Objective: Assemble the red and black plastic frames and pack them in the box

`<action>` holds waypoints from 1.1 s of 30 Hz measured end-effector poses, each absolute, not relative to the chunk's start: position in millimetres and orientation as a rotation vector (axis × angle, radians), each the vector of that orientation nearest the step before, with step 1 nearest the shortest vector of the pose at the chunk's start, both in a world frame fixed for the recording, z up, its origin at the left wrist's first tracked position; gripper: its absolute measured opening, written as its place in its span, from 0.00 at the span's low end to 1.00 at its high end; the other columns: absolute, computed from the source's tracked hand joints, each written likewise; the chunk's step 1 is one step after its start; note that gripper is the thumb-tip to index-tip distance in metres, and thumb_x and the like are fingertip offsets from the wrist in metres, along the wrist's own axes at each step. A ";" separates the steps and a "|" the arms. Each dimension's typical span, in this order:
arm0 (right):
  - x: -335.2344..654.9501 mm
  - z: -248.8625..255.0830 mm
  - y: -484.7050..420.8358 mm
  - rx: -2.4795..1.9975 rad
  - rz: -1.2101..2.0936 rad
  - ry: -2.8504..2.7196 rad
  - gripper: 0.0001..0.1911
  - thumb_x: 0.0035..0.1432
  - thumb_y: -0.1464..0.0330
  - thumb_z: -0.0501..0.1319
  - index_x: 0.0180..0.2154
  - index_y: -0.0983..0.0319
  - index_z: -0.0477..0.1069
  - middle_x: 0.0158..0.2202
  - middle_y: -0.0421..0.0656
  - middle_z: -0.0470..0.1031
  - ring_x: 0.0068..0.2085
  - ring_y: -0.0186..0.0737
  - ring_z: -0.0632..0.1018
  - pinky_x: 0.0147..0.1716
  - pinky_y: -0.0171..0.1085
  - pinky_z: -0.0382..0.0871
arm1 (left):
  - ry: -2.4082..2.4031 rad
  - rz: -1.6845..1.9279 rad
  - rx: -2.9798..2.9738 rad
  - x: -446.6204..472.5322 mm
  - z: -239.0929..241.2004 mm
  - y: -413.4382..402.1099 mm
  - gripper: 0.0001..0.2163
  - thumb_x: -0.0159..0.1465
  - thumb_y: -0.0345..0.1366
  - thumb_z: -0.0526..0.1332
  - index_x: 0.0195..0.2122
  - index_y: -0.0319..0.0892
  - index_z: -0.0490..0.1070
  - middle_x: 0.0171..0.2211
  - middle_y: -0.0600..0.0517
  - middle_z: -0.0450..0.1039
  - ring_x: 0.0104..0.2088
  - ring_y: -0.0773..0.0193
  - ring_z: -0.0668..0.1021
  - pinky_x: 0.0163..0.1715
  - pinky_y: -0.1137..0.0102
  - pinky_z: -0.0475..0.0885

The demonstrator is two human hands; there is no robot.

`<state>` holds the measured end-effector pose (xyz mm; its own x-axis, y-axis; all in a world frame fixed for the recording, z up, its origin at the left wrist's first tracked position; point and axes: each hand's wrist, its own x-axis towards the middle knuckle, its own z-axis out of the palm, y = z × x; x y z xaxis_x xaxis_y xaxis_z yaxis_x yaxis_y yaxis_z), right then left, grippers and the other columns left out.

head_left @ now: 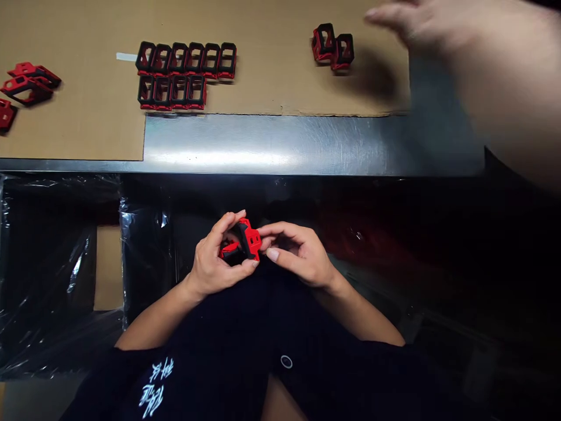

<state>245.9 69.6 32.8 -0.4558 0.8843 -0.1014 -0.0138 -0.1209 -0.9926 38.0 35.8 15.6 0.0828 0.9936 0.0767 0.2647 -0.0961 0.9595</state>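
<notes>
My left hand (214, 254) grips a red and black plastic frame (252, 240) between thumb and fingers, in front of my body and below the table edge. The frame is tilted, with its red side toward my right hand. My right hand (300, 251) is beside it, fingers curled and fingertips at the frame's right side; whether they hold anything small I cannot make out. On the cardboard beyond, similar frames (179, 90) stand upright in two close rows.
Two more frames (324, 42) stand at the back right. A co-worker's blurred arm (495, 76) reaches in over the table's right end. Several red pieces (28, 85) lie at the far left. A metal strip (272, 145) borders the cardboard (272, 35). Clear plastic film (44, 280) hangs at lower left.
</notes>
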 end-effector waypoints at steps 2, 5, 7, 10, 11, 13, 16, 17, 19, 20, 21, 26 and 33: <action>242.1 35.0 69.4 -1.067 1.689 -1.377 0.18 0.58 0.66 0.69 0.51 0.60 0.77 0.38 0.43 0.82 0.37 0.38 0.82 0.37 0.36 0.78 | 1.301 1.100 1.690 38.0 11.4 36.6 0.46 0.53 0.31 0.75 0.71 0.51 0.55 0.62 0.41 0.73 0.41 0.58 0.86 0.40 0.68 0.83; 233.8 37.3 70.1 -1.132 1.673 -1.330 0.19 0.54 0.65 0.73 0.48 0.60 0.78 0.39 0.43 0.82 0.36 0.37 0.81 0.36 0.35 0.77 | 1.263 1.145 1.996 38.4 6.3 40.2 0.49 0.55 0.31 0.73 0.74 0.47 0.47 0.61 0.39 0.74 0.46 0.56 0.86 0.40 0.68 0.83; 229.8 38.0 71.7 -1.153 1.707 -1.266 0.17 0.53 0.64 0.74 0.44 0.61 0.78 0.36 0.41 0.81 0.33 0.35 0.80 0.33 0.33 0.76 | 1.236 1.170 2.151 38.8 5.5 42.8 0.49 0.56 0.31 0.72 0.74 0.42 0.45 0.60 0.36 0.74 0.48 0.54 0.85 0.40 0.67 0.84; 227.4 37.3 74.6 -1.093 1.861 -1.094 0.14 0.53 0.62 0.75 0.38 0.61 0.78 0.31 0.39 0.79 0.30 0.33 0.78 0.30 0.32 0.74 | 1.244 1.165 2.282 39.0 9.1 44.4 0.50 0.56 0.31 0.73 0.74 0.36 0.44 0.58 0.33 0.75 0.49 0.52 0.85 0.42 0.65 0.84; 227.0 36.5 75.1 -1.055 1.923 -1.024 0.13 0.53 0.62 0.74 0.37 0.61 0.77 0.30 0.38 0.79 0.29 0.33 0.78 0.29 0.32 0.75 | 1.250 1.140 2.315 39.0 11.2 44.4 0.50 0.56 0.31 0.73 0.75 0.36 0.43 0.58 0.33 0.75 0.49 0.52 0.85 0.43 0.64 0.84; 226.4 34.0 75.1 -0.998 2.018 -0.902 0.14 0.54 0.60 0.74 0.33 0.62 0.75 0.28 0.37 0.78 0.27 0.33 0.79 0.28 0.33 0.76 | 1.247 1.059 2.375 38.8 15.4 43.8 0.50 0.57 0.30 0.72 0.75 0.37 0.42 0.59 0.33 0.74 0.50 0.50 0.84 0.45 0.62 0.84; 225.5 29.7 72.2 -0.978 2.066 -0.814 0.15 0.55 0.59 0.74 0.31 0.62 0.73 0.26 0.37 0.77 0.25 0.34 0.79 0.27 0.33 0.75 | 1.220 0.984 2.421 38.3 19.2 43.3 0.50 0.57 0.30 0.71 0.75 0.38 0.41 0.59 0.34 0.74 0.51 0.47 0.83 0.46 0.58 0.83; 225.7 28.3 70.7 -0.963 2.079 -0.797 0.15 0.55 0.61 0.74 0.32 0.61 0.72 0.26 0.36 0.77 0.25 0.34 0.79 0.27 0.33 0.76 | 1.217 0.990 2.416 38.0 19.4 43.3 0.50 0.57 0.31 0.72 0.75 0.38 0.42 0.59 0.35 0.75 0.51 0.47 0.84 0.46 0.59 0.83; 227.3 26.0 68.0 -0.913 2.106 -0.769 0.14 0.53 0.65 0.75 0.34 0.61 0.72 0.29 0.36 0.77 0.28 0.33 0.80 0.30 0.33 0.76 | 1.215 1.015 2.397 37.0 18.7 43.5 0.50 0.57 0.31 0.73 0.75 0.39 0.44 0.58 0.36 0.76 0.50 0.48 0.84 0.46 0.60 0.83; 228.9 24.9 66.9 -0.884 2.113 -0.763 0.14 0.52 0.68 0.75 0.34 0.61 0.72 0.30 0.35 0.77 0.29 0.32 0.80 0.33 0.32 0.76 | 1.213 1.023 2.393 36.4 18.0 43.7 0.50 0.56 0.31 0.73 0.75 0.39 0.44 0.58 0.36 0.76 0.50 0.48 0.84 0.45 0.60 0.84; 230.8 23.8 66.3 -0.851 2.119 -0.765 0.14 0.51 0.70 0.76 0.35 0.61 0.72 0.30 0.35 0.77 0.31 0.31 0.80 0.35 0.32 0.76 | 1.206 1.024 2.396 35.7 17.4 43.8 0.50 0.56 0.31 0.73 0.75 0.39 0.44 0.58 0.36 0.76 0.49 0.48 0.84 0.44 0.60 0.83; 237.4 20.0 67.2 -0.709 2.151 -0.789 0.16 0.53 0.61 0.74 0.37 0.63 0.74 0.33 0.40 0.78 0.34 0.37 0.80 0.37 0.36 0.74 | 1.149 1.009 2.447 34.4 18.3 44.5 0.52 0.58 0.32 0.73 0.76 0.39 0.39 0.58 0.35 0.75 0.46 0.49 0.85 0.42 0.59 0.83; 231.1 26.5 63.4 -0.902 2.024 -0.950 0.08 0.56 0.67 0.70 0.34 0.61 0.72 0.32 0.39 0.74 0.34 0.34 0.76 0.36 0.34 0.72 | 1.161 0.934 2.620 32.0 26.3 46.3 0.51 0.60 0.33 0.71 0.76 0.35 0.36 0.55 0.32 0.77 0.35 0.54 0.85 0.32 0.62 0.79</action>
